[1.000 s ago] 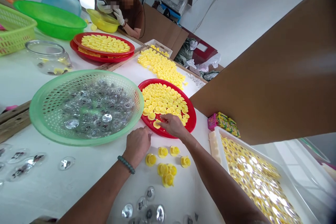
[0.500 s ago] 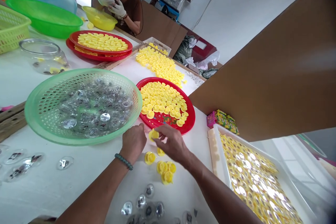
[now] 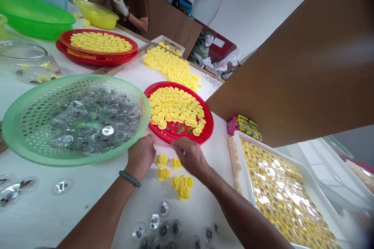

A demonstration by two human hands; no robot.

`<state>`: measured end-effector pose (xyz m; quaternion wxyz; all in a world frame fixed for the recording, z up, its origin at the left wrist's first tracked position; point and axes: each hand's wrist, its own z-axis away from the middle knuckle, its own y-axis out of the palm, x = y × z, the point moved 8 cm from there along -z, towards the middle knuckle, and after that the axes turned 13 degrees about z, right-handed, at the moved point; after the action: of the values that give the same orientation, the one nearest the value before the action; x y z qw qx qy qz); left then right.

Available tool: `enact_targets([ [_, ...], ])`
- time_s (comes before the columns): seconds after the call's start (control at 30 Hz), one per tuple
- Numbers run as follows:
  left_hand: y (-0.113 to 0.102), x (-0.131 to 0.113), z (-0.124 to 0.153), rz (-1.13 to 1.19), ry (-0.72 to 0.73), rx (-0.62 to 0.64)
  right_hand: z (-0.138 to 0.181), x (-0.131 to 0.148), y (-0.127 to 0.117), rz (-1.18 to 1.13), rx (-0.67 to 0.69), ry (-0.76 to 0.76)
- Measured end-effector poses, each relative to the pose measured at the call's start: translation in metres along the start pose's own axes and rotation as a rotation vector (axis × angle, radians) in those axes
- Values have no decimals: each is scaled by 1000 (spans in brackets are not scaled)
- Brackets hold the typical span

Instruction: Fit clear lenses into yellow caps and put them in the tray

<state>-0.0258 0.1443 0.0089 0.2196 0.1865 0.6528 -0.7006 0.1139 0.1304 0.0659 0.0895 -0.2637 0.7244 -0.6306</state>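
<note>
My left hand, with a dark bead bracelet on its wrist, is curled closed beside the green colander; what lies in its fingers is hidden. My right hand hovers by the near rim of a red plate, its fingers loosely stretched and no piece visible in them. Between and below the hands, several small yellow hat-shaped pieces sit on the white table. One yellow piece is just right of my left hand. Clear domed pieces with dark prints lie between my forearms.
Many clear pieces fill the colander. Yellow pieces cover much of the red plate, with a yellow heap behind. At right stand a white tray of finished-looking yellow pieces and a large brown cardboard panel. A gloved co-worker sits across.
The yellow piece pinched in my right hand now rests on the table among the others. That hand has moved slightly up toward the plate; my left hand stays closed. The view has shifted right.
</note>
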Motion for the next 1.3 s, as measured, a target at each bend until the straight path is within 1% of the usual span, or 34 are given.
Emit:
enact_targets([
  [0.03,-1,2,-1,-4,0,-11,-8,-14,-4,21,-10,68],
  [0.07,-2,3,-2,-7,3,-25,-16,-28,-3,45,25,138],
  [0.13,-4,4,-4,-10,11,-46,-30,-54,10,66,179,247],
  [0.2,-3,5,-5,-5,8,-43,-40,-69,27,48,317,286],
  [0.27,-2,5,-5,-2,-2,-23,-47,-76,39,15,359,276],
  [0.4,-1,1,-3,2,-17,-7,-53,-77,52,-38,335,228],
  [0.53,-3,-1,-1,20,-36,8,-61,-77,50,-27,241,185],
  [0.6,-4,-2,0,24,-33,14,-66,-72,48,-7,216,156],
  [0.73,-7,-2,1,15,-49,4,-70,-54,49,83,241,67],
  [0.87,-8,-3,1,10,-42,-9,-68,-48,52,164,252,59],
  [1.0,-8,-4,1,16,-27,-17,-66,-48,51,94,206,36],
  [1.1,-8,-3,1,5,-26,-20,-65,-48,53,27,215,24],
  [1.23,-7,-3,1,-4,-35,-3,-67,-51,59,-82,232,69],
  [1.3,-7,-3,1,-6,-29,3,-66,-53,57,-151,224,107],
])
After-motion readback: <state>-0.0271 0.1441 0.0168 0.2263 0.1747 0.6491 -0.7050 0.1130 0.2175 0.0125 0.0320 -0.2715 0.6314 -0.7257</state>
